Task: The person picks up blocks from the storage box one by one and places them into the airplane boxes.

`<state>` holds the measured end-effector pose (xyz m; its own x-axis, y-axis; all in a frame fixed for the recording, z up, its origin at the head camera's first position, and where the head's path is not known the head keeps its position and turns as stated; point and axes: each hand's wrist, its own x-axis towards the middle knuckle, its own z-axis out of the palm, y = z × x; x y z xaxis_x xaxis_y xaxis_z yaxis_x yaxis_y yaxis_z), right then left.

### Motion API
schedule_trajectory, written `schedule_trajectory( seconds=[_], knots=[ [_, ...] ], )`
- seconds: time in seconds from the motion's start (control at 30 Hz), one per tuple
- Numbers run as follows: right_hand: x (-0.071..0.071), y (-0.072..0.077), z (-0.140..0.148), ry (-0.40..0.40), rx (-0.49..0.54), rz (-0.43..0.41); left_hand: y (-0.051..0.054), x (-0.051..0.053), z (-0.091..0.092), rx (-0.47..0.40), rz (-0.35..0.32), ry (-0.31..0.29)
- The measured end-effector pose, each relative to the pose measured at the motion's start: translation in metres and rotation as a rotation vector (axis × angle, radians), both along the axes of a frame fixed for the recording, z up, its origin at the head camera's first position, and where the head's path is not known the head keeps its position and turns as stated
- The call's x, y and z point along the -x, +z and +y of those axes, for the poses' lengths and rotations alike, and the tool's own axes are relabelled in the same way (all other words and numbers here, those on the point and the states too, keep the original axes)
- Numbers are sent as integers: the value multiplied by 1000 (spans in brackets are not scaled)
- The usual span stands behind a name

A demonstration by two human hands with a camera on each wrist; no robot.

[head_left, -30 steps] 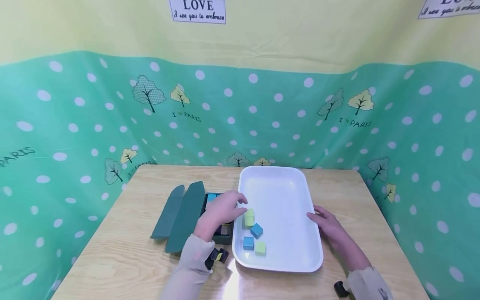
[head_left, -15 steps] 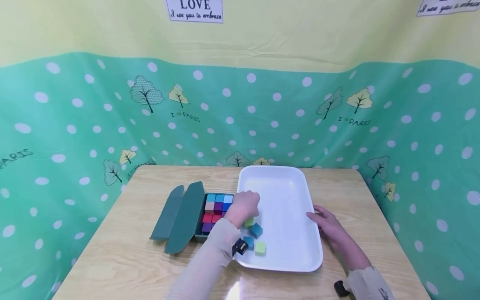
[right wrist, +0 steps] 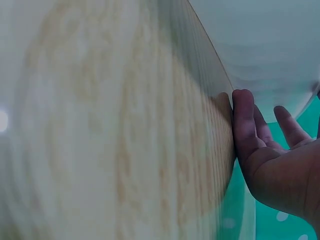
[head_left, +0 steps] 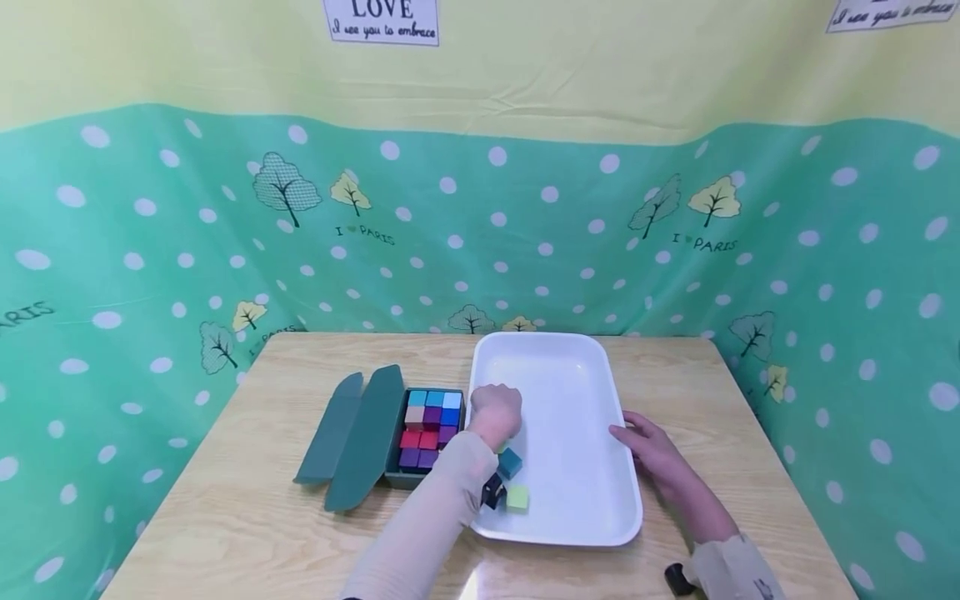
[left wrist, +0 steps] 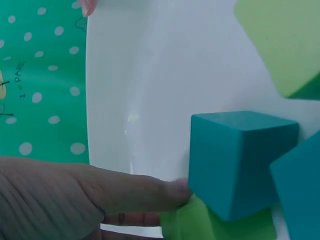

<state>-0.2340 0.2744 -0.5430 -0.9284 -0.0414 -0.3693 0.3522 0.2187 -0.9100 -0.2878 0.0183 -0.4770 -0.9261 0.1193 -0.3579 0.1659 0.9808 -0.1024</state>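
My left hand is down inside the white tray, near its left side. In the left wrist view its thumb and fingers pinch a light green cube, partly covered by a blue cube in front. Another blue cube and a light green cube lie in the tray close to that wrist. At the tray's right rim my right hand holds on, thumb over the edge. In the right wrist view this hand has its lower fingers outside and below the tray wall.
Left of the tray stands a dark green box with several coloured cubes in it. Its flaps lie folded out to the left. Wooden table supports everything; a patterned curtain hangs behind.
My left hand has come from above the box and the tray's left rim into the tray, closing on the green cube. The right hand keeps its place at the rim.
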Motion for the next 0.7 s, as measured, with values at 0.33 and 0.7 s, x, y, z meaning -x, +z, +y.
schedule_trajectory(
  seconds=[0.33,0.7],
  knots=[
    [-1,-3,-2,-3,-15,-18,-16,3,-11,-463,-6,-158],
    [1,-6,0,-6,-13,-18,-10,2,-22,-738,29,-212]
  ],
)
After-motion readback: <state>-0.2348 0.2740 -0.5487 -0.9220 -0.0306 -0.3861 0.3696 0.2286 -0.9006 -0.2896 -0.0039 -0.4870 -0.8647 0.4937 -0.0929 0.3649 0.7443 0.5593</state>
